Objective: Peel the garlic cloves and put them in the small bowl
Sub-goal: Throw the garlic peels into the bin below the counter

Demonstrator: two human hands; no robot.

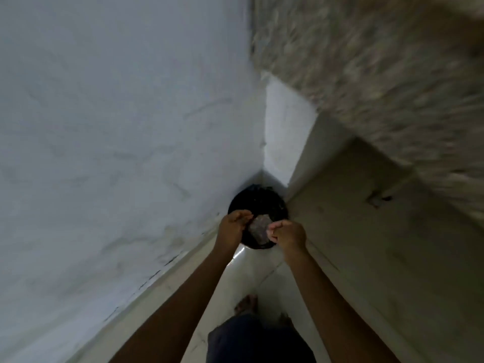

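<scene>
Nearest: dark shorts (259, 341) showing at 6 o'clock, person standing on floor (251, 268).
Hands: left hand (233, 226) and right hand (286, 233) hovering side by side, both curling loosely; contents unclear.
Bin: black bin (258, 196) sitting under them toward 12 o'clock, equally near both.
Missing: garlic cloves and small bowl not showing.

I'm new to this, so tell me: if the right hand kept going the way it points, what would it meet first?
Probably the black bin in the corner, likely the greyish scrap inside it. The right hand hangs above it, though depth is hard to judge.
</scene>
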